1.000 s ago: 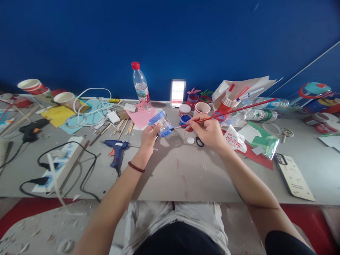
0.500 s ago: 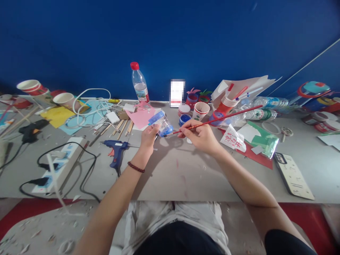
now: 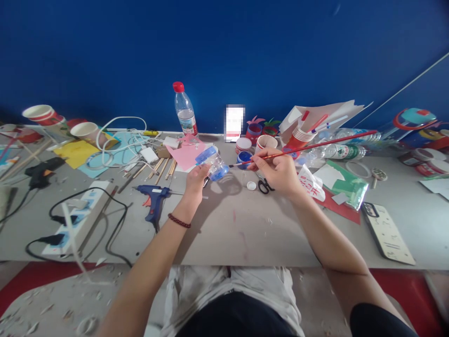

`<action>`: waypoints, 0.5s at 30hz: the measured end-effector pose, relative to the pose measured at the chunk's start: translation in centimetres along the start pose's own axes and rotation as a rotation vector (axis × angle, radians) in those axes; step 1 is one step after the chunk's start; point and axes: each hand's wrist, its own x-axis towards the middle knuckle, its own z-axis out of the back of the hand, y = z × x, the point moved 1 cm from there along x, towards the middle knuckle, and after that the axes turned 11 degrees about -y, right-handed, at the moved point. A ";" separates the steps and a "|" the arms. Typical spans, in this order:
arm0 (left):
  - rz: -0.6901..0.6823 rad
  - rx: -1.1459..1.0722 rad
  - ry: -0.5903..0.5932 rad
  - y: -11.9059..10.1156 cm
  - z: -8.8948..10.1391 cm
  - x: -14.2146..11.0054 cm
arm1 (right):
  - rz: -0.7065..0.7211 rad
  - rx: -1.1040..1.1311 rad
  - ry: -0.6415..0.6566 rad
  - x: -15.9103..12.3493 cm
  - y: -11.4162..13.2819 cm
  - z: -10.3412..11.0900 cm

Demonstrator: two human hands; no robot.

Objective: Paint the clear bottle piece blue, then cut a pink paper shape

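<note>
Above the table, my left hand (image 3: 198, 179) is closed on a piece of clear plastic bottle (image 3: 214, 164) with blue paint around both ends. A paintbrush (image 3: 308, 147) with a long red handle is pinched in my right hand (image 3: 275, 171). Its dark tip is close to the blue-painted lower end of the bottle piece; whether they touch I cannot tell. Behind the brush stands an uncovered jar of blue paint (image 3: 244, 158). Below my right hand lie black-handled scissors (image 3: 265, 186), partly hidden, beside a small white cap (image 3: 251, 186).
To the left lie a blue glue gun (image 3: 154, 199), wooden sticks (image 3: 164, 167) and a power strip (image 3: 82, 217) with black cords. A red-capped bottle (image 3: 184, 112) and a paper cup (image 3: 266, 142) stand at the back. On the right are a green packet (image 3: 345, 185) and a phone (image 3: 388, 233).
My right hand has moved right with the paintbrush, its tip shifting off the bottle piece's end. The scissors and white cap have come into fuller view. My left hand is nearly still.
</note>
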 end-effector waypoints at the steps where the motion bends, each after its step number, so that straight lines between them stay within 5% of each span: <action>1: -0.005 0.008 -0.006 0.0 0.0 0.0 | -0.006 0.005 -0.006 0.1 0.0 0.1; 15: -0.090 0.090 0.002 0.8 0.3 0.5 | -0.073 0.080 0.121 -0.9 -0.5 -1.5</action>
